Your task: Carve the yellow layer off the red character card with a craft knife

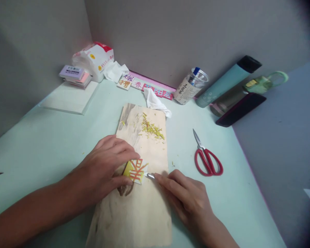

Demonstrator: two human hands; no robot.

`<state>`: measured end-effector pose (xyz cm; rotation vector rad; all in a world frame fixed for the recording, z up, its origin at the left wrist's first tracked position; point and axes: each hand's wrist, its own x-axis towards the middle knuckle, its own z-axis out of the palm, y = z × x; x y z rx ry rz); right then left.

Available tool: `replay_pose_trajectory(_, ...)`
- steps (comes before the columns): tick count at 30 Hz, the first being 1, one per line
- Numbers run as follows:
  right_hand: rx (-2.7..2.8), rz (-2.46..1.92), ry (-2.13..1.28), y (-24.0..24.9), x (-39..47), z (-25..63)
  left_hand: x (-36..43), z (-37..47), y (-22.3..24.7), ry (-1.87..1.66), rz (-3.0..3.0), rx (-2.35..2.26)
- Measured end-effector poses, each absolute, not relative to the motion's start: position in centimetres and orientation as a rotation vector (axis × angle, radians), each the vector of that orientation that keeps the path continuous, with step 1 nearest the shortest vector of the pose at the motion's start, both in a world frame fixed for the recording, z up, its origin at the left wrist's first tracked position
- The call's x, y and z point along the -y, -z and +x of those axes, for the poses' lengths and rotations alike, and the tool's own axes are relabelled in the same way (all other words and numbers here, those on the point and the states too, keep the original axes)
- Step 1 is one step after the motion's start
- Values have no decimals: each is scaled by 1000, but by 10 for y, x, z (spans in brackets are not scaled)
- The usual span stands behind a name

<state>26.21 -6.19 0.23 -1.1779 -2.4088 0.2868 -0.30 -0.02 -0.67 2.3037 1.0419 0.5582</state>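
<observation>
A small square carving block (136, 171), yellow and white with a red character on it, lies on a wooden board (150, 213). My left hand (113, 160) grips the block between thumb and fingers, pressing it against the board from the left. In my right hand (186, 193) is a carving knife (150, 176) with a silver collar; its tip meets the right edge of the block. Most of the knife's handle is hidden by my fingers. Yellow shavings (152, 129) are scattered on the upper part of the board.
Red-handled scissors (208, 160) lie right of the board. A crumpled tissue (156, 103) touches its top edge. Behind stand carved character blocks (157, 91), a plastic cup (188, 88), a teal bottle (227, 81), a green-lidded bottle (229, 98) and a dark phone (240, 109). A tissue pack (95, 58) sits back left.
</observation>
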Motion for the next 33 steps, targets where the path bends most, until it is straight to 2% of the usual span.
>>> replay_pose_trajectory(6, 2029, -1287, -778, -1, 68, 252, -1, -6, 10, -587, 2311, -1014)
replay_pose_trajectory(10, 1818, -1396, -921, -2, 64, 257, -3, -6, 11, -565, 2321, -996)
replay_pose_trajectory(15, 1639, -1484, -915, -3, 55, 271, -2, -5, 11, -567, 2318, -999)
replay_pose_trajectory(25, 2236, -1214, -668, -12, 65, 273, 1, -6, 10, -571, 2299, -1014)
replay_pose_trajectory(33, 2342, -1222, -490, -8, 65, 270, -1, -5, 14, -598, 2312, -991)
